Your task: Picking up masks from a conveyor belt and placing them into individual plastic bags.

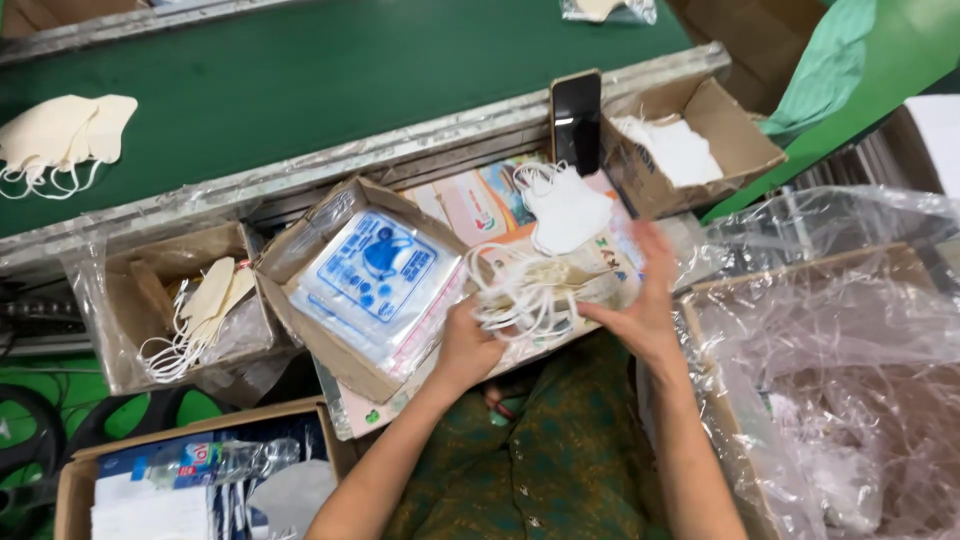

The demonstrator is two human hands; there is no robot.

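At the middle of the cluttered work surface, just below the metal edge of the green conveyor belt (pixel 300 80), the person holds a bundle of cream face masks (pixel 545 290) between both hands. The left hand (pixel 468 345) is curled closed around the bundle's left end, where the white ear loops bunch up. The right hand (pixel 640 300) is half open, fingers spread flat against the right side, pressing the masks together. A single white mask (pixel 565 208) lies just behind the bundle, beside a dark phone (pixel 577 120) propped upright against a small cardboard box (pixel 745 140). To the left, an open box holds a stack of clear printed bags (pixel 375 275). Judging by the tangled loops, the hold works best if the left hand gathers the strands tight while the right palm squares the edges, so no mask slips out of line.
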